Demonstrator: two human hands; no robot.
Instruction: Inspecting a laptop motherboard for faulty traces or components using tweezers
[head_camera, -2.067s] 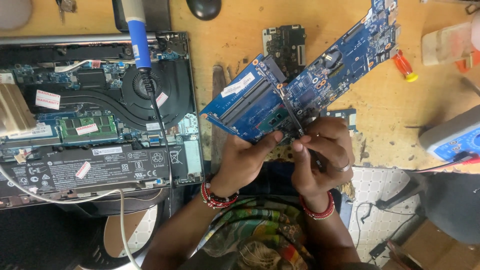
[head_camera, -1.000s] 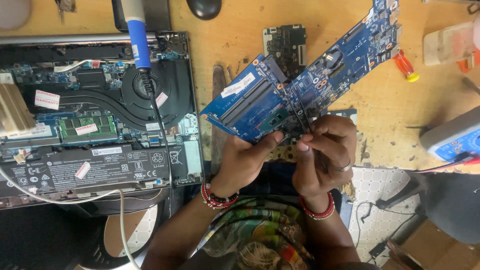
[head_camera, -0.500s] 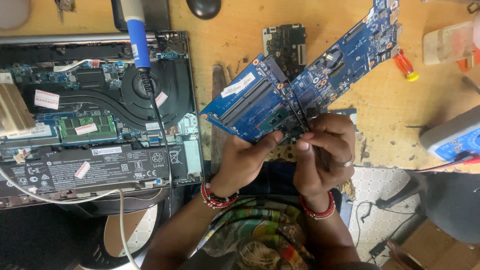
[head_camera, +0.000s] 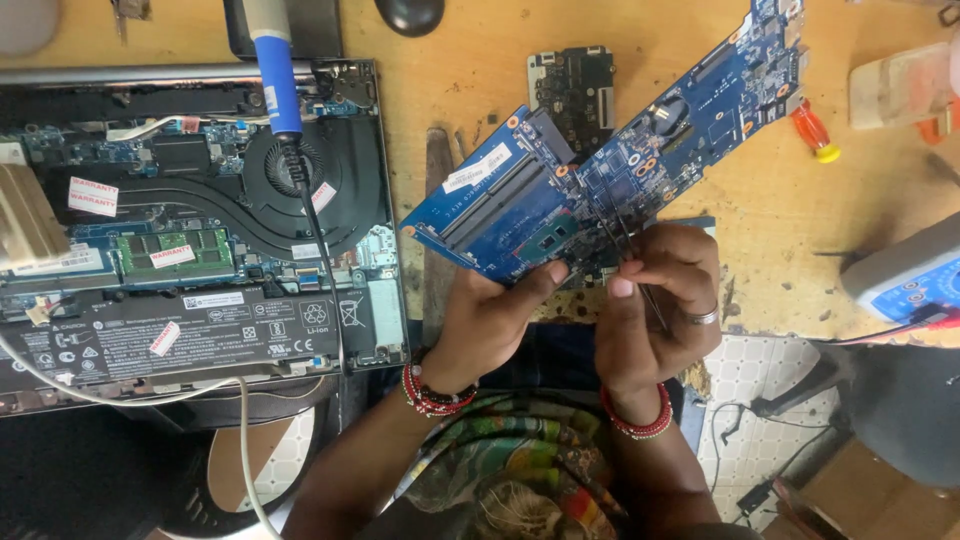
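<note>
A long blue laptop motherboard (head_camera: 600, 170) is held tilted above the wooden bench. My left hand (head_camera: 495, 315) grips its lower edge, thumb on the board near the dark chip. My right hand (head_camera: 660, 300) pinches thin black tweezers (head_camera: 632, 262), whose tips touch the board just right of the chip. Both wrists wear red bead bracelets, and the right hand has a ring.
An opened laptop (head_camera: 190, 220) with fan, battery and memory exposed lies at the left, a blue-handled soldering iron (head_camera: 272, 65) resting on it. A small dark circuit board (head_camera: 572, 85) lies behind the motherboard. A red screwdriver (head_camera: 812, 130) and a multimeter (head_camera: 905, 275) are at the right.
My right hand has shifted its fingers slightly on the tweezers, keeping the tips on the board. The motherboard and my left hand stay almost still.
</note>
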